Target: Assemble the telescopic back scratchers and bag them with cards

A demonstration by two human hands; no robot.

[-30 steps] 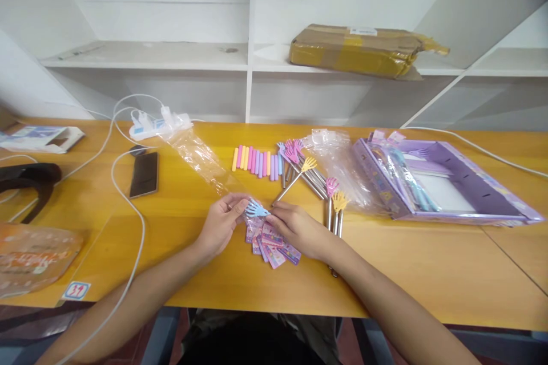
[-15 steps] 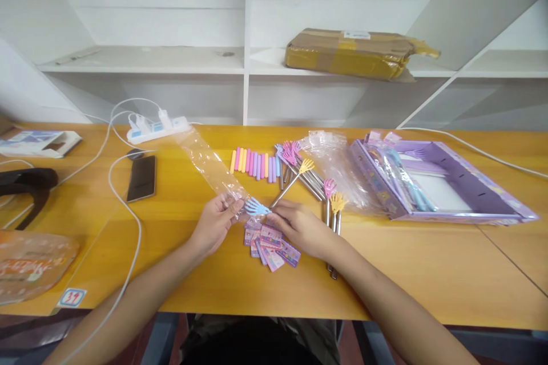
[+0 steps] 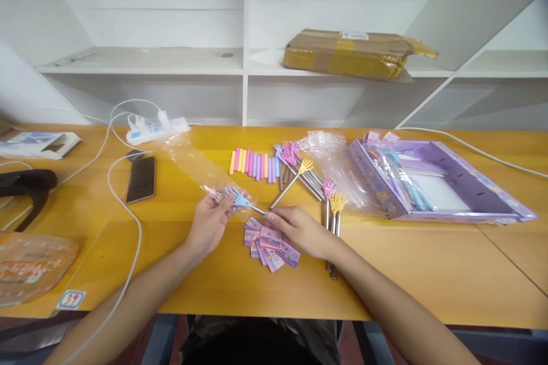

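The left hand (image 3: 209,223) holds the near end of a clear bag (image 3: 194,164) by the head of a blue scratcher (image 3: 241,199); whether the head is inside is hard to tell. The right hand (image 3: 297,229) grips the scratcher's other end. Just below that grip lie cards (image 3: 272,248); beyond it, coloured sticks (image 3: 257,166); far right of it, a purple box (image 3: 462,217).

It was a workroom, somewhere between an office and a packing bench! White shelves (image 3: 158,61) rose behind a long desk (image 3: 428,274), a taped carton (image 3: 342,56) parked up there. And at the desk's edge, a number tag (image 3: 71,299), 39! A power strip (image 3: 157,131) bristled with plugs, while scratchers (image 3: 305,166), sticks (image 3: 257,166) and cards (image 3: 270,236) lay grouped in batches.
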